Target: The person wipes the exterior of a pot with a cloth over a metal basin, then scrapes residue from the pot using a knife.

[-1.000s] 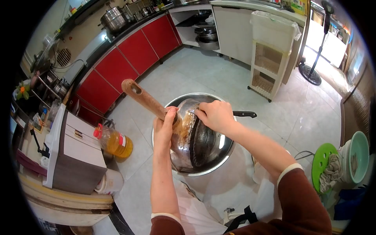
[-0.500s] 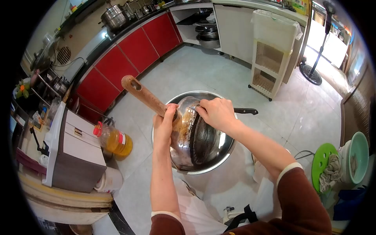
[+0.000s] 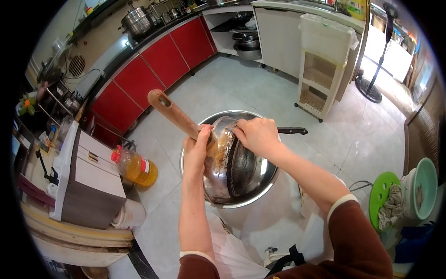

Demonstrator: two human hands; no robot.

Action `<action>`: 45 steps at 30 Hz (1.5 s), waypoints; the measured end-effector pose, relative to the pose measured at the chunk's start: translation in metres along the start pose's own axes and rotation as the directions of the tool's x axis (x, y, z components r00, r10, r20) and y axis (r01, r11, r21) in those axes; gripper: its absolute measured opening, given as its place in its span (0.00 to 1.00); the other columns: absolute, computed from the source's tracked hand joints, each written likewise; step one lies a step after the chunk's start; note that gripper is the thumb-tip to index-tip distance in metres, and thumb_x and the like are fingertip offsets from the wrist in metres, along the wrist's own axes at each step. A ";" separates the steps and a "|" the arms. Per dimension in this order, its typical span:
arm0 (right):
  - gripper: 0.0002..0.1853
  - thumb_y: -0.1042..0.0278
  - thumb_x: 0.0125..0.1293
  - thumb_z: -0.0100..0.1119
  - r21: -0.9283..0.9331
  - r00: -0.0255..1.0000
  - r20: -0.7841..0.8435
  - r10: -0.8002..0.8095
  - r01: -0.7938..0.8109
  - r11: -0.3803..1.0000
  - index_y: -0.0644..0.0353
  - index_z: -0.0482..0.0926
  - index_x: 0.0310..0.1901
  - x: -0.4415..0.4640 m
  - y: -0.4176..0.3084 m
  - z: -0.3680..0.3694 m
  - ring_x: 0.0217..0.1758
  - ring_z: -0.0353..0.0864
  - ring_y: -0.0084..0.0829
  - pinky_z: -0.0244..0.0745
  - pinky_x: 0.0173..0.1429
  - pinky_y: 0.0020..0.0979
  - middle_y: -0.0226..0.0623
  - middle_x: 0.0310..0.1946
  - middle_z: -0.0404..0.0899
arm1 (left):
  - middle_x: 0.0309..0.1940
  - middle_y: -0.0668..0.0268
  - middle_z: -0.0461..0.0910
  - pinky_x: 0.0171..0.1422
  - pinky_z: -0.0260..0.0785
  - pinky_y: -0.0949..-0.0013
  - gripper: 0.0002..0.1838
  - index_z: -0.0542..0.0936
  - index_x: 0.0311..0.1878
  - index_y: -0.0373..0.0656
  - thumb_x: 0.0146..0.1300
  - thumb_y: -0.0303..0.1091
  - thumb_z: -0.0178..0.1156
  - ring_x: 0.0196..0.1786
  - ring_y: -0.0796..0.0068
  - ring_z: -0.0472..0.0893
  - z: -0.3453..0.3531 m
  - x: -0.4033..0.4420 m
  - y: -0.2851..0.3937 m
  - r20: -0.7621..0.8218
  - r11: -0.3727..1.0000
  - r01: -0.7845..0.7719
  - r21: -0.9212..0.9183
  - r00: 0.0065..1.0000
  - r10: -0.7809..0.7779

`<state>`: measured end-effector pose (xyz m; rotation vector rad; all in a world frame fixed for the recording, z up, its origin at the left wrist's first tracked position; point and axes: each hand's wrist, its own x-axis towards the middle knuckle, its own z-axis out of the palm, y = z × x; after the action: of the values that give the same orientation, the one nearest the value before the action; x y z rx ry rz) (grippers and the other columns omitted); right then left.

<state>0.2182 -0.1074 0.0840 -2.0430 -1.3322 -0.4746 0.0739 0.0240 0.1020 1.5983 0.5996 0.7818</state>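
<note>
A metal pan [image 3: 217, 160] with a wooden handle [image 3: 174, 113] is tilted over a stainless steel basin [image 3: 260, 197]. Its outside has brown, burnt-looking stains, and its base is dark. My left hand [image 3: 196, 149] is closed around the pan where the handle joins it. My right hand [image 3: 258, 135] presses against the pan's upper side with its fingers pinched. A knife's black handle [image 3: 292, 131] sticks out to the right from behind this hand, in line with the fingertips; the fingers seem to grip its blade, which is mostly hidden.
An oil bottle [image 3: 134, 169] stands left of the basin, beside a white cabinet [image 3: 97, 172]. Red cupboards [image 3: 153, 69] line the back left. A wheeled rack [image 3: 320, 79] stands behind. At right are a green stool top [image 3: 380, 186] with a cloth and a mint-green basin [image 3: 425, 186].
The pan and its handle have shifted slightly to the right and tipped a little. My right hand and the knife handle have moved very slightly rightward. Both hands keep their hold.
</note>
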 end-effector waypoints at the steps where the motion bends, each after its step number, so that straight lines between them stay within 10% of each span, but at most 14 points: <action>1: 0.16 0.52 0.66 0.60 0.003 1.000 -0.002 0.004 -0.004 1.000 0.54 0.80 0.27 0.000 -0.001 0.001 0.24 0.83 0.43 0.76 0.29 0.44 0.39 0.19 0.81 | 0.38 0.68 0.78 0.51 0.66 0.70 0.19 0.84 0.43 0.38 0.66 0.47 0.61 0.44 0.77 0.74 0.000 0.000 0.000 -0.003 1.000 -0.005 0.003 1.000 0.005; 45: 0.17 0.52 0.65 0.59 0.000 0.978 0.128 0.162 -0.163 0.987 0.57 0.84 0.29 0.014 0.007 0.000 0.29 0.85 0.47 0.79 0.36 0.46 0.46 0.24 0.83 | 0.38 0.71 0.76 0.50 0.65 0.72 0.19 0.84 0.43 0.39 0.67 0.47 0.61 0.43 0.79 0.72 0.001 -0.005 0.003 0.003 1.000 0.003 0.025 1.000 -0.003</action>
<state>0.2307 -0.1001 0.0905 -2.1832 -1.2242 -0.2674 0.0714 0.0193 0.1045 1.6210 0.6114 0.7718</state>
